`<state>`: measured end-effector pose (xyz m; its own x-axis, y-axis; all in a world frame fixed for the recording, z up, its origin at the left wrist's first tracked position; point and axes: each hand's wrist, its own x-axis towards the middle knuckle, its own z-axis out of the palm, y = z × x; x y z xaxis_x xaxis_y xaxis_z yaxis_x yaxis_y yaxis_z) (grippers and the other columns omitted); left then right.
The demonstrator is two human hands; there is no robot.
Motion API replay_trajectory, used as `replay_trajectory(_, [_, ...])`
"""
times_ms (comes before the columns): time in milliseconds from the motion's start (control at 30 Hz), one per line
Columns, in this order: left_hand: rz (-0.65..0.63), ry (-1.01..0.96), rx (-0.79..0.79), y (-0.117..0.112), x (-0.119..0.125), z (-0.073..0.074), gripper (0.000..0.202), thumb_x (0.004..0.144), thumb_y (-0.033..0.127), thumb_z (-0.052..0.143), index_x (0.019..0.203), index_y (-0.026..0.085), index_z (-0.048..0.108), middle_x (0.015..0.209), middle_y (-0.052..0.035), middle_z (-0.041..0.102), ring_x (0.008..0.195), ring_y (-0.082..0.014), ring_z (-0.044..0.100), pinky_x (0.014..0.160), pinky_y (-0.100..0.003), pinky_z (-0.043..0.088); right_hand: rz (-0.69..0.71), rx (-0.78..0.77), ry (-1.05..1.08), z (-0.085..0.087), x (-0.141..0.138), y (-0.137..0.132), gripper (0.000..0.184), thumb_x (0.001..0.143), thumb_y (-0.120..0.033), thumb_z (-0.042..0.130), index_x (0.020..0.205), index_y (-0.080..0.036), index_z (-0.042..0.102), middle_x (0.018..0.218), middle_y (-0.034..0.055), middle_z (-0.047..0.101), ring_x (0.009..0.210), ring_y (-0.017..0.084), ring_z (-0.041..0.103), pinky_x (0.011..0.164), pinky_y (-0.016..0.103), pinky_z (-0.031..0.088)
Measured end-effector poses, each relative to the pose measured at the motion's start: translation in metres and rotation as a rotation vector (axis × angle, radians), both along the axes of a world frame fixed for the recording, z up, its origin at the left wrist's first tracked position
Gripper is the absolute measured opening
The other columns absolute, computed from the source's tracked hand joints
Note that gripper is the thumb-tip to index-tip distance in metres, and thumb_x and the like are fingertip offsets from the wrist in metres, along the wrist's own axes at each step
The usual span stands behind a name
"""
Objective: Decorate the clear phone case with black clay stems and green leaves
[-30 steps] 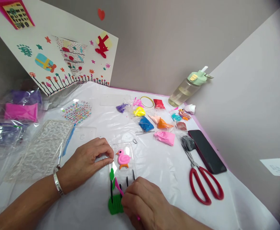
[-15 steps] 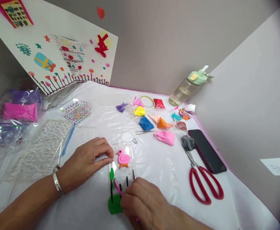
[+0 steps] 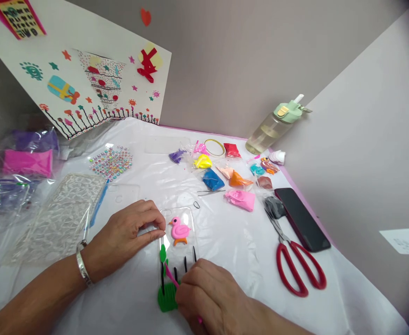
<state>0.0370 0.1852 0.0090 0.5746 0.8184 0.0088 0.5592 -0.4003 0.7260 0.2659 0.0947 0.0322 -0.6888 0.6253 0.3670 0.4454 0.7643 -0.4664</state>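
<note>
left hand (image 3: 122,237) pinning edge of clear phone case (image 3: 187,251), flat on white plastic sheet (image 3: 225,246); right hand (image 3: 207,293) apart, pinched on slim pink tool (image 3: 170,274), tip at green clay leaf (image 3: 163,254). steady pin, short light strokes best, clear of pink clay flamingo (image 3: 179,230).

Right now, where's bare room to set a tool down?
Widest patch: the white plastic sheet between the clear phone case and the red-handled scissors, below the pink clay packet. Crowded: the clay packets along the back, and around the case, beside the left hand and right hand.
</note>
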Motion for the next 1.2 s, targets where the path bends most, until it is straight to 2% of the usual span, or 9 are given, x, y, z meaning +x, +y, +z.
replay_trajectory(367, [0.000,-0.005,-0.006,0.0006,0.0005,0.0011,0.015,0.095,0.030,0.058,0.083,0.023,0.065,0.087,0.0024,0.061,0.084,-0.0177,0.055,0.074,-0.028,0.040,0.034,-0.006,0.018,0.0024,0.0018,0.0010,0.025,0.103,-0.011,0.038,0.089,-0.013,0.058,0.078,0.0050,0.062,0.069,0.015,0.051,0.066,0.024,0.047])
replay_trajectory(867, [0.012,-0.011,-0.013,-0.0007,-0.0004,0.0005,0.014,0.095,0.030,0.059,0.084,0.024,0.066,0.088,0.0032,0.061,0.084,-0.0170,0.055,0.074,-0.028,0.040,0.060,-0.049,0.092,0.0038,0.0018,0.0008,0.028,0.107,-0.017,0.033,0.089,-0.016,0.055,0.077,0.0038,0.060,0.071,0.015,0.051,0.066,0.025,0.046])
replay_trajectory(967, [0.005,-0.005,-0.004,-0.0008,-0.0011,0.0001,0.015,0.095,0.030,0.059,0.084,0.024,0.066,0.087,0.0033,0.061,0.084,-0.0170,0.055,0.074,-0.028,0.039,0.043,-0.010,0.173,0.0023,0.0034,0.0013,0.028,0.106,-0.016,0.032,0.090,-0.016,0.055,0.075,0.0031,0.058,0.068,0.015,0.050,0.064,0.025,0.046])
replay_trajectory(1100, [0.005,-0.003,-0.004,-0.0003,-0.0010,-0.0003,0.015,0.095,0.031,0.059,0.084,0.024,0.066,0.087,0.0033,0.061,0.084,-0.0169,0.055,0.074,-0.027,0.040,0.005,-0.039,0.178,0.0014,0.0066,-0.0016,0.024,0.105,-0.016,0.034,0.096,-0.015,0.056,0.073,0.0021,0.058,0.066,0.014,0.052,0.063,0.025,0.047])
replay_trajectory(1200, [0.007,-0.003,-0.002,0.0006,-0.0005,-0.0003,0.016,0.095,0.031,0.059,0.083,0.024,0.066,0.087,0.0032,0.061,0.084,-0.0170,0.055,0.074,-0.027,0.039,-0.056,-0.007,0.226,0.0018,0.0079,-0.0032,0.019,0.099,-0.009,0.039,0.103,-0.015,0.056,0.073,0.0018,0.059,0.064,0.014,0.054,0.060,0.025,0.049])
